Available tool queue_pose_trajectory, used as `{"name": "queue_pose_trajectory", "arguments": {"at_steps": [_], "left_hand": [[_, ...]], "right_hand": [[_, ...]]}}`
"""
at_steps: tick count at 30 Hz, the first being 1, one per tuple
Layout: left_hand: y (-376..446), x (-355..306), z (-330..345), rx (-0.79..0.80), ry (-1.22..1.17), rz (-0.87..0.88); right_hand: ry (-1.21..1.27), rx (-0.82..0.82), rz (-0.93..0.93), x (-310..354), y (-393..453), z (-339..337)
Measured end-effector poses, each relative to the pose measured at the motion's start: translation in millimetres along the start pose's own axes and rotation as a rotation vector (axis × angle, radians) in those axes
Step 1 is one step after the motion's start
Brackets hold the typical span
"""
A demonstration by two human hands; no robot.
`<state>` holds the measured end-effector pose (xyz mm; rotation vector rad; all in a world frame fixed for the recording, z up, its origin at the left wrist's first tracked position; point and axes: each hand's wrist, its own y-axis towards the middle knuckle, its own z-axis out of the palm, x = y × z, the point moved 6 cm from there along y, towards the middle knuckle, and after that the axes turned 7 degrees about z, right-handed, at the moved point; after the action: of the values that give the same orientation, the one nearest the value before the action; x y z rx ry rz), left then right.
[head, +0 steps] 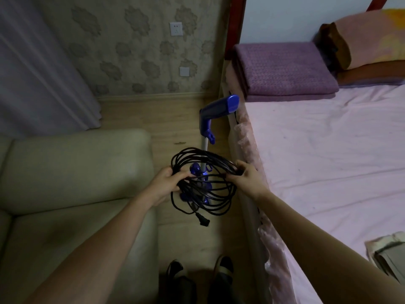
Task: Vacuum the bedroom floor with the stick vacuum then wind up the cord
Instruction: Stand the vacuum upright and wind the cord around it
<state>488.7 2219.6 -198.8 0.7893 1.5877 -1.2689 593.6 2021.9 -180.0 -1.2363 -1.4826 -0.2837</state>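
Black power cord (pixel 203 183), coiled above the blue stick vacuum (pixel 207 137) leaning against the bed (pixel 317 150), is gripped by left hand (pixel 168 183) and right hand (pixel 243 175); loosening either grip risks loops spilling and the dangling plug (pixel 202 220) snagging.

A vacuum (pixel 206 137) stands on the floor (pixel 171 126) between a sofa (pixel 76 172) at left and a bed (pixel 328 150) at right, the coiled cord (pixel 203 183) held above it, folded blankets (pixel 282 69) on the bed.

Wooden floor (pixel 175 126), stick vacuum (pixel 215 110) standing on it
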Motion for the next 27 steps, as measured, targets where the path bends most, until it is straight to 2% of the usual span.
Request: {"name": "queue_pose_trajectory", "arguments": {"at_steps": [3, 7, 10, 12, 14, 16, 19, 23, 25, 27], "left_hand": [[1, 7, -2, -0.112, -0.032, -0.061], [4, 3, 7, -0.101, 0.101, -0.109], [7, -1, 7, -0.165, 0.268, -0.060], [7, -2, 6, -0.155, 0.437, -0.030], [5, 5, 7, -0.087, 0.561, -0.048], [1, 12, 18, -0.054, 0.609, -0.044], [-2, 5, 36, -0.117, 0.617, 0.075], [-7, 16, 55, -0.013, 0.678, 0.109], [-12, 24, 55, 0.029, 0.731, 0.056], [-14, 23, 49, 0.008, 0.619, 0.070]], "right_hand": [[0.232, 0.102, 0.060, 9, 3, 6], [0.396, 0.207, 0.097, 12, 1, 9], [0.587, 0.355, 0.098, 13, -10, 17], [0.560, 0.466, 0.096, 19, -17, 16], [0.384, 0.554, 0.107, 24, -24, 16], [0.302, 0.498, 0.126, 32, -28, 9], [0.429, 0.282, 0.087, 50, -25, -2], [0.581, 0.158, 0.165, 42, -30, 0], [0.430, 0.128, 0.186, 38, -30, 0], [0.146, 0.135, 0.125, 44, -28, 2]]}}
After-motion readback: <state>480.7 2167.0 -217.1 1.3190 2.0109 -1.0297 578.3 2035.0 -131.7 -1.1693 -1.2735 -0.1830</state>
